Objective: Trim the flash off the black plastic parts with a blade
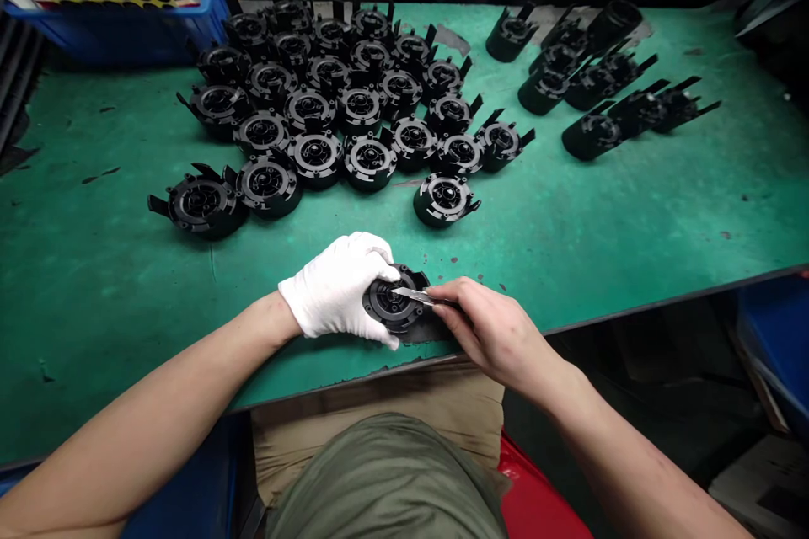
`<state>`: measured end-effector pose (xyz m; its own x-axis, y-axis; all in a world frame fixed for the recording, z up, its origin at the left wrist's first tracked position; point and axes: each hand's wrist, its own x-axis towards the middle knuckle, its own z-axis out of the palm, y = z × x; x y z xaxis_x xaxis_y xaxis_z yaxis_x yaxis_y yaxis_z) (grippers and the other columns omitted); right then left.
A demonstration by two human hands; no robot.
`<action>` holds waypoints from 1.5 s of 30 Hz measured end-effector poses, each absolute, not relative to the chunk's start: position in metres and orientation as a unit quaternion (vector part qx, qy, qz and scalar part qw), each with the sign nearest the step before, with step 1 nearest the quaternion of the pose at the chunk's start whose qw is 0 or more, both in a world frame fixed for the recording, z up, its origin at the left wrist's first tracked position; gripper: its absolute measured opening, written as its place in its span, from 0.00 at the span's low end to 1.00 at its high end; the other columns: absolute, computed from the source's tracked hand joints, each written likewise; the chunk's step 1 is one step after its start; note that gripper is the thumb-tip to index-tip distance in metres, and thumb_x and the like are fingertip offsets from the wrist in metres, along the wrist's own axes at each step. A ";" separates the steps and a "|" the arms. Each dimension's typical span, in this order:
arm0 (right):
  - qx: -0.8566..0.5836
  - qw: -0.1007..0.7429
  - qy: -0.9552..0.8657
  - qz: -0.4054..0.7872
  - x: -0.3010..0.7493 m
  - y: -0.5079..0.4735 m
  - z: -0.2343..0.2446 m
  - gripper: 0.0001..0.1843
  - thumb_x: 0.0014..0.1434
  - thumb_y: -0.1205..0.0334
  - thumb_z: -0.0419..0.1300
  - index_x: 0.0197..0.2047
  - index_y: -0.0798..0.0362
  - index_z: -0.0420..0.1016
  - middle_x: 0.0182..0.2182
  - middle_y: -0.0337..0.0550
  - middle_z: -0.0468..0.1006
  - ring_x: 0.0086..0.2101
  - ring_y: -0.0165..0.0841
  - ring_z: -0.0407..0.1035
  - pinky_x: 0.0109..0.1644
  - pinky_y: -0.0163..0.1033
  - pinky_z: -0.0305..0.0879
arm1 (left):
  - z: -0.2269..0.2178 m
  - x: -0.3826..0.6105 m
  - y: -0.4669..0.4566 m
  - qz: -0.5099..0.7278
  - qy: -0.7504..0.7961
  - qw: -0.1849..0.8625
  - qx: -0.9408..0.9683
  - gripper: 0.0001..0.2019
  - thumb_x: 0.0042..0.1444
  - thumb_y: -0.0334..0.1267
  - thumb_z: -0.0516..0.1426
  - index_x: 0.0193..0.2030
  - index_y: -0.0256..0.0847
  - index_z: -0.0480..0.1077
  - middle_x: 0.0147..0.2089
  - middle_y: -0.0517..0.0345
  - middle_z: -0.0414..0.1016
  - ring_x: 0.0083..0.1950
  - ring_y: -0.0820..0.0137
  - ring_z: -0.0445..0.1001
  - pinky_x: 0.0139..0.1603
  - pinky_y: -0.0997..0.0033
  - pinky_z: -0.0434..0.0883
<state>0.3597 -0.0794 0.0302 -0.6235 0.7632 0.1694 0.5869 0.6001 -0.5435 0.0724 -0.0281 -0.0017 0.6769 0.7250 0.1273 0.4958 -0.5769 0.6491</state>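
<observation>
My left hand [345,286], in a white glove, is wrapped around a round black plastic housing [395,316] at the table's front edge. The ringed face of this part points up. My bare right hand [490,324] grips a utility knife [417,296], its blade pointing left over the middle of the part. Whether the blade tip touches the plastic I cannot tell. Just beyond my hands stands a single similar black housing [444,199], apart from the others.
Several like housings [316,153] stand close together on the green table [126,269]. More black cylindrical parts [591,136] with upright prongs are at the back right. A blue bin [145,34] with black parts sits at the back left.
</observation>
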 end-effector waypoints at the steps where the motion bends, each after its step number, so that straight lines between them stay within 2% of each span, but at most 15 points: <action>1: -0.383 0.194 -0.873 0.231 0.360 -0.078 0.030 0.09 0.79 0.64 0.57 0.59 0.50 0.72 0.45 0.47 0.84 0.43 0.36 0.81 0.46 0.41 0.79 | -0.001 0.073 -0.028 0.189 0.353 0.300 0.866 0.38 0.36 0.73 0.75 0.40 0.40 0.81 0.48 0.47 0.80 0.49 0.53 0.79 0.59 0.52 0.75; 5: -0.372 0.183 -0.872 0.262 0.365 -0.072 0.029 0.09 0.79 0.63 0.57 0.58 0.49 0.73 0.46 0.46 0.85 0.42 0.35 0.82 0.45 0.40 0.79 | -0.001 0.074 -0.027 0.186 0.355 0.308 0.863 0.38 0.35 0.73 0.76 0.38 0.40 0.81 0.46 0.47 0.80 0.47 0.54 0.79 0.59 0.51 0.75; 14: -0.387 0.185 -0.833 0.349 0.369 -0.070 0.031 0.08 0.78 0.61 0.57 0.57 0.48 0.75 0.45 0.43 0.87 0.41 0.34 0.83 0.44 0.37 0.80 | -0.008 0.071 -0.029 0.231 0.330 0.282 0.871 0.39 0.38 0.72 0.76 0.45 0.41 0.80 0.49 0.46 0.81 0.51 0.51 0.80 0.56 0.51 0.76; 19: -0.398 0.210 -0.853 0.266 0.366 -0.078 0.029 0.08 0.78 0.63 0.59 0.58 0.49 0.74 0.46 0.46 0.85 0.44 0.36 0.83 0.48 0.41 0.81 | -0.010 0.070 -0.030 0.249 0.327 0.274 0.869 0.40 0.39 0.72 0.75 0.47 0.40 0.78 0.50 0.45 0.80 0.52 0.51 0.80 0.57 0.50 0.76; 24: -0.372 0.211 -0.876 0.223 0.362 -0.079 0.027 0.09 0.78 0.64 0.58 0.58 0.49 0.73 0.44 0.47 0.85 0.42 0.37 0.82 0.45 0.42 0.80 | -0.010 0.068 -0.031 0.253 0.327 0.263 0.872 0.40 0.42 0.71 0.74 0.49 0.40 0.78 0.52 0.44 0.80 0.55 0.50 0.79 0.59 0.50 0.76; 32: -0.375 0.213 -0.887 0.164 0.359 -0.082 0.026 0.10 0.77 0.67 0.58 0.59 0.49 0.73 0.45 0.48 0.85 0.43 0.37 0.82 0.45 0.42 0.81 | -0.008 0.070 -0.030 0.222 0.336 0.283 0.871 0.37 0.37 0.69 0.77 0.43 0.41 0.79 0.50 0.45 0.80 0.52 0.51 0.79 0.59 0.49 0.76; 45: -0.363 0.212 -0.888 0.183 0.360 -0.081 0.025 0.11 0.76 0.68 0.59 0.59 0.51 0.71 0.45 0.49 0.84 0.43 0.37 0.81 0.45 0.42 0.79 | -0.011 0.069 -0.030 0.246 0.325 0.268 0.873 0.40 0.39 0.72 0.76 0.46 0.39 0.78 0.51 0.44 0.80 0.54 0.50 0.79 0.58 0.50 0.76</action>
